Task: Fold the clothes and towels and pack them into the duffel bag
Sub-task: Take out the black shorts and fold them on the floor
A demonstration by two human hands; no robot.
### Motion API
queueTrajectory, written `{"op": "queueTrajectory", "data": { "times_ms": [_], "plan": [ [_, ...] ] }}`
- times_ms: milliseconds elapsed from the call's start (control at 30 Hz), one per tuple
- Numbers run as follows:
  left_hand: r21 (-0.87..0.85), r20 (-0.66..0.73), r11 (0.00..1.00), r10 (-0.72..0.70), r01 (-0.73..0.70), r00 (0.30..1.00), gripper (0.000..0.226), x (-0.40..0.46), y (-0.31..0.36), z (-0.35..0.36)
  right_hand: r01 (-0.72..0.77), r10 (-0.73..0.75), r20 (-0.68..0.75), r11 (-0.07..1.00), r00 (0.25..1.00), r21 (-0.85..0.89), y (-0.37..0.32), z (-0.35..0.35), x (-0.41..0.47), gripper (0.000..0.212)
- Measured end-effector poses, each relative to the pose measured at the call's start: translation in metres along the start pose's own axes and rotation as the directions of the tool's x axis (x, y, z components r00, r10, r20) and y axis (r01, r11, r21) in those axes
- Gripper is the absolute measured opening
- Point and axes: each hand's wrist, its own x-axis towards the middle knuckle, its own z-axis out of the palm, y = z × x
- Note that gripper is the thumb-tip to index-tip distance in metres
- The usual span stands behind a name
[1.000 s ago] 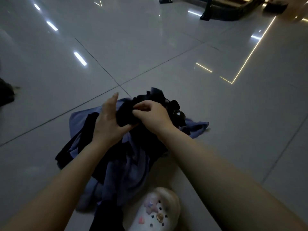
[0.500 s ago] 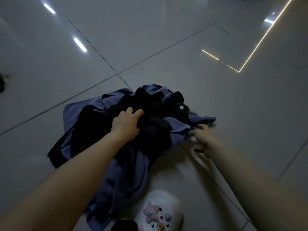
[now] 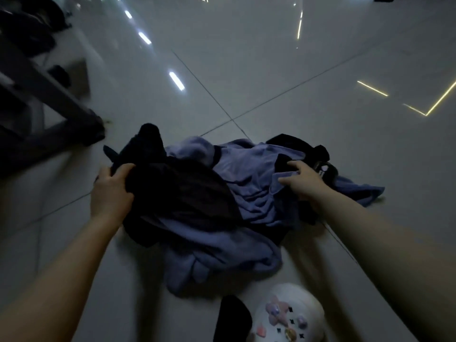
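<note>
A heap of clothes lies on the glossy tiled floor in front of me. A black garment (image 3: 177,191) sits on the left of the heap, over a blue-purple cloth (image 3: 249,183) that spreads to the right and toward me. My left hand (image 3: 111,193) grips the left edge of the black garment. My right hand (image 3: 303,181) pinches a fold of the blue-purple cloth on the right side. Another dark piece (image 3: 296,144) lies at the far right of the heap. No duffel bag is in view.
A white clog with charms (image 3: 288,314) is on my foot at the bottom, a dark trouser leg (image 3: 232,319) beside it. Dark furniture legs (image 3: 49,95) and dim objects stand at the upper left. Pale floor tiles (image 3: 271,58) stretch beyond the heap.
My left hand has moved left and now grips the black garment's edge. My right hand has gone from the floor beside the heap to the blue-purple cloth. The view has swung left.
</note>
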Motion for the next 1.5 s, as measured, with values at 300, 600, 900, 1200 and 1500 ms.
{"op": "queueTrajectory", "data": {
  "times_ms": [300, 600, 900, 1200, 1500],
  "plan": [
    [-0.195, 0.377, 0.978, 0.01, 0.069, 0.926, 0.064, -0.05, 0.039, 0.092, 0.02, -0.004, 0.095, 0.984, 0.995, -0.175, 0.011, 0.05, -0.005, 0.043],
    [-0.116, 0.089, 0.993, -0.013, 0.024, 0.996, 0.066, -0.072, 0.088, 0.092, -0.243, 0.394, -0.406, 0.895, 0.825, 0.374, 0.071, -0.017, 0.025, 0.08],
    [-0.209, 0.243, 0.784, 0.62, -0.584, 0.746, 0.069, -0.061, 0.206, 0.108, -0.193, 0.344, -0.187, 0.815, 0.92, 0.546, 0.089, 0.015, 0.027, 0.098],
    [-0.238, 0.374, 0.815, 0.579, -0.529, 0.724, 0.071, -0.076, 0.197, 0.171, -0.253, 0.299, -0.367, 0.952, 0.881, 0.171, 0.132, -0.1, -0.014, 0.107],
    [-0.488, 0.035, 0.614, 0.724, -0.62, 0.689, 0.047, -0.14, 0.285, 0.14, -0.376, 0.327, -0.464, 0.927, 0.823, -0.013, 0.175, -0.201, -0.152, 0.106]
  ]
}}
